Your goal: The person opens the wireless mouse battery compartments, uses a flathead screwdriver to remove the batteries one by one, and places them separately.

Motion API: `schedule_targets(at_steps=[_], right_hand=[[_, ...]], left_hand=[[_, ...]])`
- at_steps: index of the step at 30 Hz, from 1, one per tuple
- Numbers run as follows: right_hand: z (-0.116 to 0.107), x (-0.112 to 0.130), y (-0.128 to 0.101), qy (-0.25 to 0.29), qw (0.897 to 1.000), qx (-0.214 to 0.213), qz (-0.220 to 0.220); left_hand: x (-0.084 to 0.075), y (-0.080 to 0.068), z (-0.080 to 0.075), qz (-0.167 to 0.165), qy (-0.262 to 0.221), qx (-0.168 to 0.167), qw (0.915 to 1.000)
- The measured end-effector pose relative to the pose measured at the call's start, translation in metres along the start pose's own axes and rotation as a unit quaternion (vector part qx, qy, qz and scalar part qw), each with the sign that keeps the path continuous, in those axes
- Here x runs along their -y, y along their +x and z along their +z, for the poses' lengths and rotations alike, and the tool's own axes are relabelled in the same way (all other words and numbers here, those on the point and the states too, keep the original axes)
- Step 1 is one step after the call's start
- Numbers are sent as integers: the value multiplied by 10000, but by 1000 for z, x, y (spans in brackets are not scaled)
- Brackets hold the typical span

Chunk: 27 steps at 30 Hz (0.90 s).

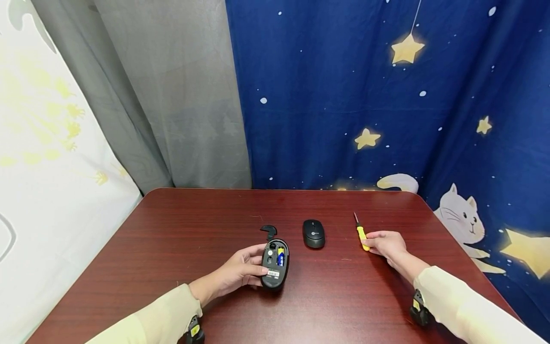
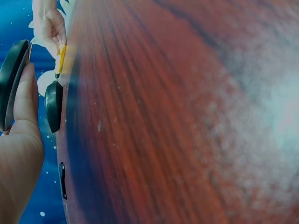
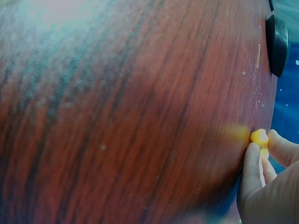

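Note:
My left hand [image 1: 241, 270] holds a black computer mouse [image 1: 270, 283] with its underside turned up, thumb across the label. Its battery compartment is uncovered, and a blue and yellow battery [image 1: 280, 256] lies inside. Just beyond it on the table is a thin black battery cover [image 1: 269, 230]. On the right, my right hand [image 1: 388, 244] pinches the yellow handle of a screwdriver [image 1: 361, 235], whose metal tip points away from me. In the right wrist view only the end of the yellow screwdriver handle [image 3: 259, 137] shows between thumb and fingers.
A second black mouse [image 1: 313, 232] stands upright between the two hands. The dark red wooden table [image 1: 189, 224] has rounded far corners, with a blue star-patterned curtain [image 1: 318, 95] and a grey curtain [image 1: 185, 95] right behind it.

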State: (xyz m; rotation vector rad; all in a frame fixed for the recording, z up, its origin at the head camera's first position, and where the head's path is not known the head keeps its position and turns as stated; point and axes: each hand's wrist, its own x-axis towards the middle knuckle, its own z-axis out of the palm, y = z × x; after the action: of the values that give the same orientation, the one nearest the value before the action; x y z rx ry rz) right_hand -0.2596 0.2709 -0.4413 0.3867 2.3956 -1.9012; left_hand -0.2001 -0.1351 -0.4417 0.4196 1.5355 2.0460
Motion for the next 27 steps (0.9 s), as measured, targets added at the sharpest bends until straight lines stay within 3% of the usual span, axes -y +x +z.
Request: schedule_targets(at_steps=[27], right_hand=[[1, 3, 0, -329, 9993, -133, 150]], left_hand=[[-1, -3, -2, 37, 11, 46, 10000]])
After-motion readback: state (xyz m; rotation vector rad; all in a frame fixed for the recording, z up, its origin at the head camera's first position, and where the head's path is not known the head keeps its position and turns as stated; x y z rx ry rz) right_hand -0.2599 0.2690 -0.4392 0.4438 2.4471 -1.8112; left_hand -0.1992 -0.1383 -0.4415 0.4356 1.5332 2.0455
